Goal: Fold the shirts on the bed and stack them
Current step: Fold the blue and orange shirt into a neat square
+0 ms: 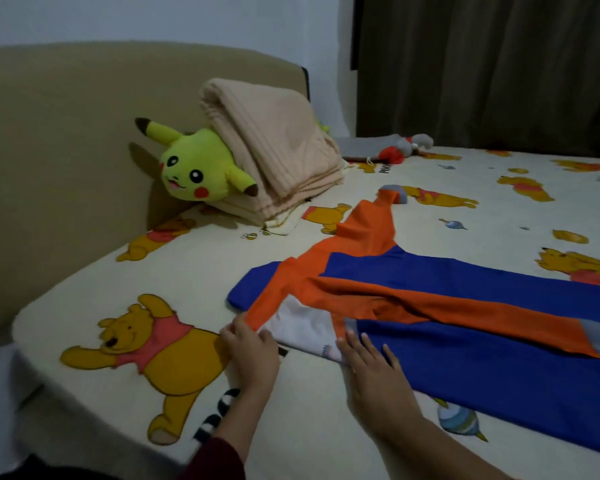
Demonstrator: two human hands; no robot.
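A blue and orange long-sleeved shirt (465, 289) lies spread across the bed (187, 271), collar end toward me, with a white patch near the neck. One orange sleeve reaches toward the headboard; the other is folded across the blue body, its grey cuff at the right. My left hand (250, 348) pinches the orange shoulder edge at the shirt's near left corner. My right hand (371, 368) lies flat, fingers straight, on the white and blue cloth beside it.
A yellow plush toy (194, 164) and a folded beige blanket (274, 150) lean against the tan headboard (66, 133). Grey and red cloth items (395, 147) lie at the far side by dark curtains (482, 64). A black-and-white striped item (219, 414) lies under my left wrist.
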